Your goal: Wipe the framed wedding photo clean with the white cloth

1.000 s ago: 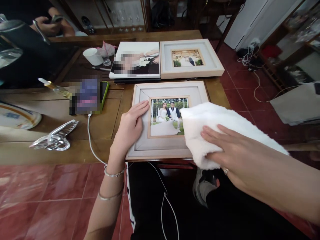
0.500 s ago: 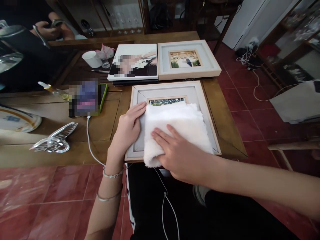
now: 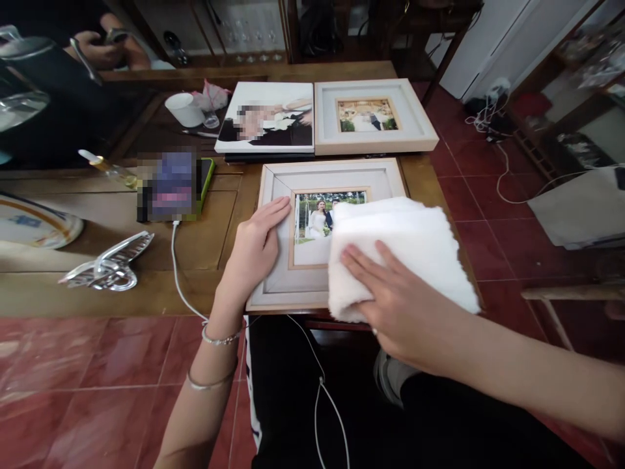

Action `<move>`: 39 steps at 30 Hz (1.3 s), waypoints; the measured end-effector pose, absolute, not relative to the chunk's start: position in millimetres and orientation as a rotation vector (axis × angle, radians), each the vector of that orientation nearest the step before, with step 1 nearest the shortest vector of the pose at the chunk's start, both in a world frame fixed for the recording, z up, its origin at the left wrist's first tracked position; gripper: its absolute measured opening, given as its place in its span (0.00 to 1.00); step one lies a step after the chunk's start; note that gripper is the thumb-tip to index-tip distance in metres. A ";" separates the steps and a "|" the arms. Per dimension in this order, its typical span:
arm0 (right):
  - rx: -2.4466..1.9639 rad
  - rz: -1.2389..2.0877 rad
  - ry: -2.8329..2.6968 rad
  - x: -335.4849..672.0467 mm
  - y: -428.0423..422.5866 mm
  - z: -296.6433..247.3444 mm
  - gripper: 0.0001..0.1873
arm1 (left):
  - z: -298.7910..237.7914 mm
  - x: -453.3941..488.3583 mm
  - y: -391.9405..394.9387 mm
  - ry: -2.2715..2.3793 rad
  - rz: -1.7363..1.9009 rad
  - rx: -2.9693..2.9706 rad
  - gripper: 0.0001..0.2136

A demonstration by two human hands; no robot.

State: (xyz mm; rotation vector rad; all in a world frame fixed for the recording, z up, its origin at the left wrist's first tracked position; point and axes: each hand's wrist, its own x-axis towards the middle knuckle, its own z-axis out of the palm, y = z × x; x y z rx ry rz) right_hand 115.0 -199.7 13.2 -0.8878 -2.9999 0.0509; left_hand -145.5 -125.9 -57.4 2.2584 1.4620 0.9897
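Observation:
A picture frame [image 3: 280,286] with a pale wooden rim and a wide light mat lies flat at the table's front edge, a wedding photo [image 3: 310,218] in its middle. My left hand [image 3: 258,241] rests flat on the frame's left side, fingers stretched out. Under my right hand [image 3: 385,286] is a folded white fluffy cloth [image 3: 405,241], gripped with the thumb tucked beneath its near edge. The cloth covers the right part of the frame and some of the photo, and reaches past the frame's right side.
Behind the frame stand a second framed photo [image 3: 424,140] and a white-edged photo panel [image 3: 273,91]. To the left lie a phone [image 3: 170,189] on a white cable [image 3: 178,273], a dropper bottle [image 3: 117,174] and a silver hair claw [image 3: 114,264]. A white cup [image 3: 184,109] sits farther back; another person's hands [image 3: 95,49] show beyond.
My right hand has slid the cloth to the right across the frame, uncovering most of the photo. My left hand stays in place on the frame.

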 end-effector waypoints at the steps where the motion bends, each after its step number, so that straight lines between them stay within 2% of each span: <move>1: -0.826 0.073 -3.012 103.0 -197.6 9.0 0.15 | -57.9 -145.5 -125.8 1.460 1.004 2.256 0.22; 6: -0.618 0.127 -3.030 64.0 -184.5 0.5 0.16 | -58.4 -145.8 -124.4 1.454 0.981 2.251 0.21; 10: -0.968 0.177 -3.013 72.1 -151.1 8.6 0.24 | -58.8 -145.8 -124.5 1.456 0.959 2.266 0.21; 13: -1.252 0.028 -2.918 78.2 -109.5 18.2 0.30 | -59.9 -145.6 -124.9 1.437 0.954 2.289 0.22; 15: -1.231 -0.133 -2.915 71.3 -79.8 23.6 0.31 | -60.6 -145.7 -124.6 1.413 0.961 2.301 0.22; 17: -1.044 -0.266 -2.988 56.7 -54.0 26.7 0.31 | -60.8 -146.3 -124.0 1.391 0.982 2.304 0.21; 20: -0.819 -0.260 -3.116 33.5 -30.3 27.5 0.28 | -60.2 -147.8 -123.5 1.392 0.996 2.300 0.21; 24: -0.847 -0.286 -3.162 25.4 -27.2 23.6 0.23 | -58.4 -149.1 -123.6 1.420 0.961 2.296 0.23; 28: -0.884 -0.358 -3.181 42.4 -37.3 19.4 0.24 | -56.5 -148.9 -124.5 1.426 0.946 2.270 0.25; 34: -1.098 -0.463 -3.166 90.7 -53.8 26.4 0.26 | -55.8 -148.4 -126.4 1.416 0.949 2.253 0.25; 39: -1.598 -0.525 -3.120 146.6 -54.7 38.7 0.24 | -55.5 -147.7 -127.7 1.410 0.955 2.283 0.25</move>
